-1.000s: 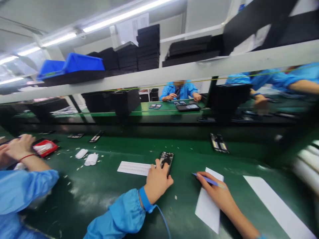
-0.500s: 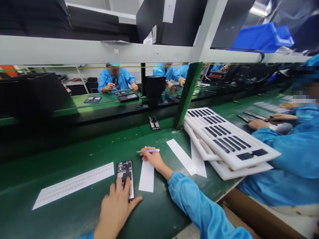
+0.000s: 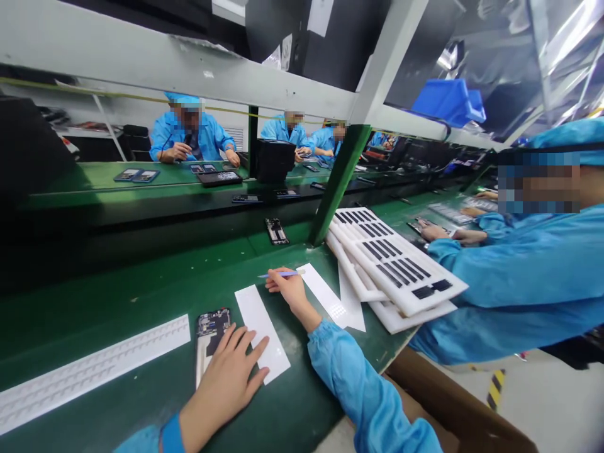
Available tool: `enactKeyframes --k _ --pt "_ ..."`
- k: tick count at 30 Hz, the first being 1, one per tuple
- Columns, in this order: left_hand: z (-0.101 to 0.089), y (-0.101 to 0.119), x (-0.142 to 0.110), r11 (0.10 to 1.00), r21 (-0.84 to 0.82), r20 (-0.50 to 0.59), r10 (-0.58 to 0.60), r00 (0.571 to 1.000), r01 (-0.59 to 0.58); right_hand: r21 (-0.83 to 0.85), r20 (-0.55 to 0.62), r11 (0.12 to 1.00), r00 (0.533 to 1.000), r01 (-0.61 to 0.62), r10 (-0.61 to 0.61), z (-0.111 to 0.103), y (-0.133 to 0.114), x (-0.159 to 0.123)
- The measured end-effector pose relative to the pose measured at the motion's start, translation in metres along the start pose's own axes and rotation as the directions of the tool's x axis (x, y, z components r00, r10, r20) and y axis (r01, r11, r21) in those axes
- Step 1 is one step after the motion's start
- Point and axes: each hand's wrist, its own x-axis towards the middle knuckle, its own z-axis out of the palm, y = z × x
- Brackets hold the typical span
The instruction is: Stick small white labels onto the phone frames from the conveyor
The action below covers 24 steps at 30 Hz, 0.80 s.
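My left hand lies palm down with its fingers spread. Its fingertips rest on a blank white paper strip, and the palm side covers the lower right of an opened phone. The phone's upper end shows a dark circuit board. Just beyond the strip, my right hand pinches a thin light-purple pen-like tool, its pointed end to the left. Left of the phone lies a long white sheet with rows of small marks. Another white strip, dotted near its lower end, lies right of my right hand.
Stacked white foam trays holding black strips stand at the right, beside a green post. A second opened phone lies farther back. A co-worker in blue sits close on the right; other people work across the bench.
My left hand has shifted right, off the phone's middle and onto the paper strip, which now lies turned at a different slant. My right hand still pinches the tool. The view has swung right.
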Motion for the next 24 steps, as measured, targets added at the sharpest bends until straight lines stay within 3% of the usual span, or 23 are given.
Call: enactKeyframes --k 4,8,14,24 --pt "-0.002 -0.012 0.008 0.995 -0.058 -0.061 -0.082 0.995 0.079 -0.032 0.102 0.998 0.993 -0.057 0.06 0.002 0.003 -0.003" --pt "0.004 -0.034 0.014 0.971 0.026 -0.157 -0.233 0.96 0.24 -0.049 0.203 0.995 0.975 -0.084 0.092 0.01 0.013 -0.01" --pt "0.014 -0.039 0.011 0.971 0.032 -0.032 -0.236 0.971 0.237 -0.149 0.276 0.987 0.956 -0.06 0.1 0.016 0.029 -0.014" --pt "0.017 -0.038 0.011 0.975 0.064 -0.029 -0.21 0.977 0.211 -0.179 0.236 0.979 0.962 -0.096 0.138 0.015 0.026 -0.017"
